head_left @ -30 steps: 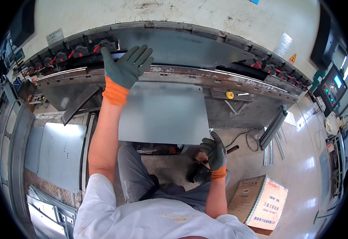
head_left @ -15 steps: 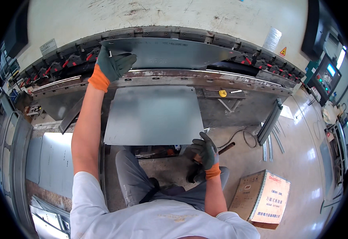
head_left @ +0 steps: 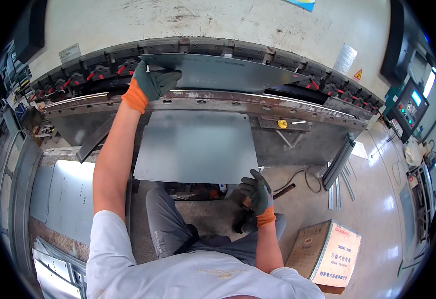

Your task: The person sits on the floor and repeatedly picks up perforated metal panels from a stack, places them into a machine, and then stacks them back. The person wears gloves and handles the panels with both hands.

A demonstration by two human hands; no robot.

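Note:
My left hand (head_left: 153,85), in a dark green glove with an orange cuff, grips the left edge of a grey metal sheet (head_left: 218,74). That sheet stands tilted in the jaw of a large bending press (head_left: 218,100); its left edge is partly hidden by the glove. Below it, a flat grey metal sheet (head_left: 198,147) lies level in front of the press, above my knees. My right hand (head_left: 258,192), gloved the same way, hovers by the near right corner of the flat sheet. Its fingers are apart and nothing is in them.
A yellow tape measure (head_left: 282,123) rests on a small shelf right of the flat sheet. A cardboard-and-wood box (head_left: 323,254) stands on the floor at lower right. More metal sheets (head_left: 68,199) lie at left. A control panel (head_left: 410,108) hangs at far right.
The whole view has shifted slightly as my head moved. My left hand stays at the upper sheet's left edge, and my right hand stays by the flat sheet's corner.

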